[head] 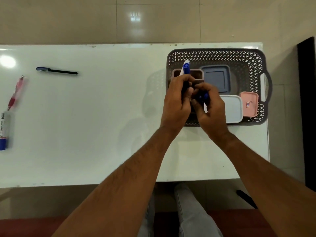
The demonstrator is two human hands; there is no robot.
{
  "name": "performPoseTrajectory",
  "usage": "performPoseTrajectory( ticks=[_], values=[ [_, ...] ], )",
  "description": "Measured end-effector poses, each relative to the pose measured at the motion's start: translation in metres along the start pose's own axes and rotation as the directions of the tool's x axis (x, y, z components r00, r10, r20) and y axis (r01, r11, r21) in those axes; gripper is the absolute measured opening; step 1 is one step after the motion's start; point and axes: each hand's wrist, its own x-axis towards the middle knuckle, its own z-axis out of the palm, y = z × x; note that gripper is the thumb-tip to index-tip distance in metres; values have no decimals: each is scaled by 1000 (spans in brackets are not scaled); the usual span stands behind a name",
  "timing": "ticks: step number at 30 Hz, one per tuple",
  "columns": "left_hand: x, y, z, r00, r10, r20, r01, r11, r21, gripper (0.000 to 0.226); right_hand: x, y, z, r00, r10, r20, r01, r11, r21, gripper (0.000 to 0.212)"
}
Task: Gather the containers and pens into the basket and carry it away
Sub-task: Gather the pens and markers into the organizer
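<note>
A grey lattice basket (249, 59) sits at the table's right end. Inside it lie a slate-blue container (215, 77), a white container (233, 108), a pink container (249, 104) and a brownish container (196, 73). Both hands hover over the basket's left part. My left hand (177, 101) grips a blue-capped white marker (186, 68) that points up and away. My right hand (211, 106) holds another blue-and-white pen (204, 98), mostly hidden by the fingers. On the table's left lie a black pen with a blue cap (56, 71), a red pen (16, 93) and a blue-capped marker (5, 130).
The white table (94, 125) ends just right of the basket, whose handle (265, 87) overhangs that edge. A dark panel (307, 108) stands at far right. Tiled floor lies beyond the table, and my legs in grey trousers (188, 211) are below the near edge.
</note>
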Motion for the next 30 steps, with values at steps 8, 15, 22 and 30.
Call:
performPoseTrajectory(
  ticks=[8,15,22,30],
  values=[
    [-3,-2,-3,997,-38,-64,34,997,-64,31,8,-2,2,1000,24,-8,-24,998,-54,41],
    [-15,-15,-5,999,-32,-21,33,998,59,20,-5,1,9,996,34,-80,-45,990,-133,32],
    [-6,-6,-5,996,-84,8,84,996,10,18,-1,-6,12,995,58,-84,-63,996,-63,39],
    [-7,-5,-21,999,-3,-32,4,1000,31,18,8,-21,16,971,-139,-195,94,970,-222,40]
  ],
)
